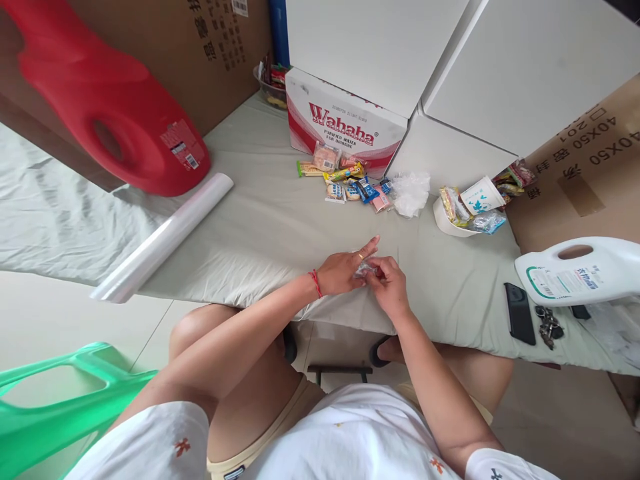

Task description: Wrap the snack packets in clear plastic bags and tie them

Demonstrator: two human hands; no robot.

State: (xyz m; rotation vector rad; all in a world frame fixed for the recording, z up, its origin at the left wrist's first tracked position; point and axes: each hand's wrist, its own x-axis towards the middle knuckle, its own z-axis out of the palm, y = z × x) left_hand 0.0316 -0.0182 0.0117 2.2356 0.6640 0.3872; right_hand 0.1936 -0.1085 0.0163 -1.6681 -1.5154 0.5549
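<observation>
My left hand (345, 268) and my right hand (387, 285) meet over the near part of a grey-green cloth-covered surface (260, 227). Both pinch a small clear plastic-wrapped item (364, 269) held between them; what is inside is too small to name. My left wrist wears a red string. Beyond the hands lies a pile of small wrapped snacks (345, 180) and a crumpled clear bag (410, 192).
A roll of clear film (163, 239) lies at the left beside a red jug (115, 107). A Wahaha carton (340, 123) and white boxes (500, 73) stand behind. A paper cup (481, 197), white jug (580, 270), phone (519, 313) and keys (549, 325) are at the right. A green stool (55, 400) is at the lower left.
</observation>
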